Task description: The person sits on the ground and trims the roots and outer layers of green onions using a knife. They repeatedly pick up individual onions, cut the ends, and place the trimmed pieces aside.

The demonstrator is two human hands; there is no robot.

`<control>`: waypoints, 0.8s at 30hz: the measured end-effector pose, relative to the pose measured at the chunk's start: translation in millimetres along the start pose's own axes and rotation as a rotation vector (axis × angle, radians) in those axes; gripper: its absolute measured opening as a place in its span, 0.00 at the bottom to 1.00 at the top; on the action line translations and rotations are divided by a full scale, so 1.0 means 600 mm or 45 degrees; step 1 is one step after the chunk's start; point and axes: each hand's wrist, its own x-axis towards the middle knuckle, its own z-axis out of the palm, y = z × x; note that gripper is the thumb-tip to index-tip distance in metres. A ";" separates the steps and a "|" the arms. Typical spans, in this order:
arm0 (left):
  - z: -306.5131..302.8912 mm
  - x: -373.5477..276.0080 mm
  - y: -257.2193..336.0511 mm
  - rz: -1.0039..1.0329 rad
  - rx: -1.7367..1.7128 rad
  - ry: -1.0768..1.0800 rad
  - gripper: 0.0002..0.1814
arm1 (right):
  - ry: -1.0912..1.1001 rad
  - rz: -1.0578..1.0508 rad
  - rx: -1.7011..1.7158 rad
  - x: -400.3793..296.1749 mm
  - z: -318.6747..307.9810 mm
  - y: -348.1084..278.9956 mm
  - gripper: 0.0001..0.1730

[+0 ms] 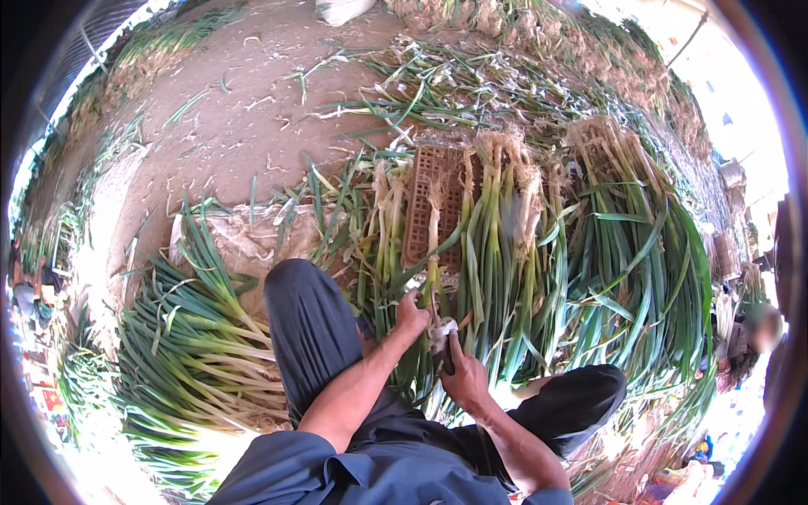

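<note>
Between my knees, a long green onion (433,228) lies with its roots away from me, over a brown plastic crate (424,211). My left hand (411,317) grips its green part. In my right hand (466,379) is a dark-handled tool (444,360), its upper part wrapped in whitish material; its exact kind is unclear. The tool touches or lies close beside the onion's leaves. Right of the crate lies a bunch of long green onions (495,208), roots away from me. Peeled-looking onions (233,366) with white stems are heaped left of my left knee.
A larger onion bunch (631,233) lies at the right. Leaf scraps (442,88) litter the dirt floor (252,107) ahead. A woven sack (262,237) lies beyond my left knee. More onions (593,63) are piled along the far edge. A person (754,334) is at the far right.
</note>
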 end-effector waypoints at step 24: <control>-0.059 -0.044 0.035 -0.074 -0.071 -0.226 0.30 | 0.244 -0.077 -0.099 0.179 0.006 0.008 0.50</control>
